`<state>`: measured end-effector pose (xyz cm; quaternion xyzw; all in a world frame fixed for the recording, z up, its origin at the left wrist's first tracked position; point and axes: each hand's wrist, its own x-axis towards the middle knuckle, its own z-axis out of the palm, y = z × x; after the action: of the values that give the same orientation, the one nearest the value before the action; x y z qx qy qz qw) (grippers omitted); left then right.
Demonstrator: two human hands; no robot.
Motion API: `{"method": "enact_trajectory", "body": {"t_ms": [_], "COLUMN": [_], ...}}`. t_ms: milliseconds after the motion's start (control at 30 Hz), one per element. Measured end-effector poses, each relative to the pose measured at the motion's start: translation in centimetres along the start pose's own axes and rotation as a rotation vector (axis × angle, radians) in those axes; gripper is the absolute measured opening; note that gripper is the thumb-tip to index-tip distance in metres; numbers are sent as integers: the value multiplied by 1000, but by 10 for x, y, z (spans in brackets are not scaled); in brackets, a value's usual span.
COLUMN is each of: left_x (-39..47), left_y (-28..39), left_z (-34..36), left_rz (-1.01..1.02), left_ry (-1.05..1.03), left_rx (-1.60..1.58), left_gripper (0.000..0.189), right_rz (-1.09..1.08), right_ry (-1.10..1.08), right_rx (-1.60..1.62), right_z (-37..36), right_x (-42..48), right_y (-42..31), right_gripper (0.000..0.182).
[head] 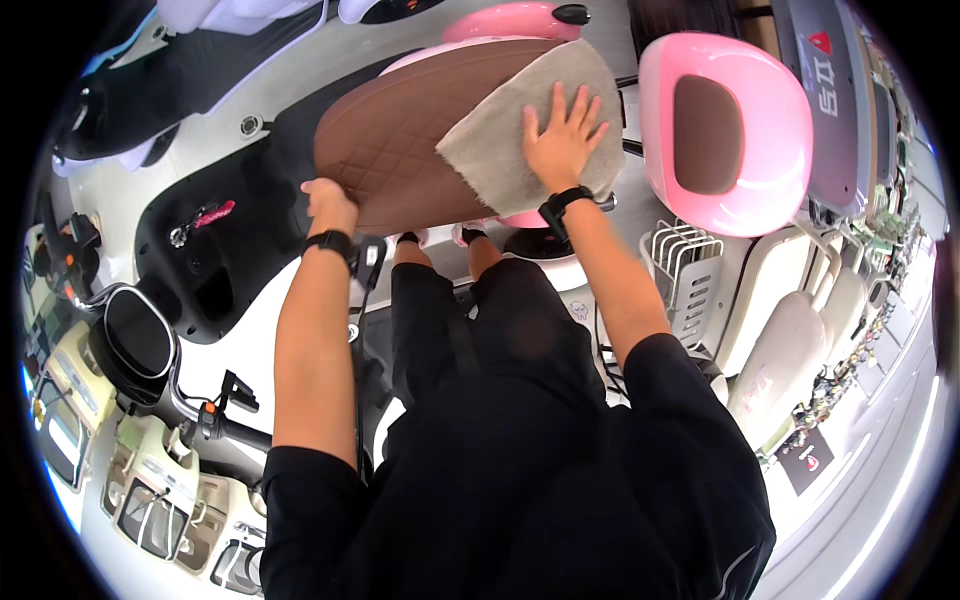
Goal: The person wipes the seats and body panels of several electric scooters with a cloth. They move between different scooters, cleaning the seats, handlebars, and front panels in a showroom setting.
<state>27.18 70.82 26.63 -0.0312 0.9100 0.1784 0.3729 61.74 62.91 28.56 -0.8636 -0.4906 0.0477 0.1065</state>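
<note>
A brown quilted scooter seat [390, 161] lies in front of me, on a pink scooter. My left hand [330, 206] grips the near left edge of the seat; some of its fingers are hidden. Over the right part of the seat is spread a grey-beige cloth [499, 142] with a fuzzy edge. Flat on this cloth rests my right hand [564, 142], palm down and fingers spread.
Left of the seat is the scooter's black footboard [225, 240], bearing keys with a pink tag [214, 215]. A round mirror [139, 332] and handlebar grip [247, 435] stand nearby. To the right are a pink top box [772, 142], a white metal rack [686, 285] and other scooters.
</note>
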Motion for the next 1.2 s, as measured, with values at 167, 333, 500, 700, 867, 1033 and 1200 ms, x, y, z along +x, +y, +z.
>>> {"method": "enact_trajectory", "body": {"t_ms": [167, 333, 500, 700, 867, 1033, 1200], "left_x": [-58, -29, -27, -30, -33, -30, -30], "left_y": [18, 10, 8, 10, 10, 4, 7], "left_z": [28, 42, 47, 47, 43, 41, 38], "left_rz": [-92, -70, -68, -44, -16, -13, -9], "left_ry": [185, 340, 480, 493, 468, 466, 384], "left_rx": [-86, 31, 223, 229, 242, 212, 192], "left_gripper": [69, 56, 47, 43, 43, 45, 53], "right_rz": [58, 259, 260, 204, -318, -735, -1267], "right_ry": [92, -133, -292, -415, -486, -814, -1074], "right_rx": [-91, -180, -118, -151, -140, 26, -486], "right_z": [8, 11, 11, 15, 51, 91, 130], "right_x": [68, 117, 156, 176, 137, 62, 16], "right_y": [7, -11, -4, -14, -95, -293, -370], "right_gripper": [69, 65, 60, 58, 51, 51, 49]}}
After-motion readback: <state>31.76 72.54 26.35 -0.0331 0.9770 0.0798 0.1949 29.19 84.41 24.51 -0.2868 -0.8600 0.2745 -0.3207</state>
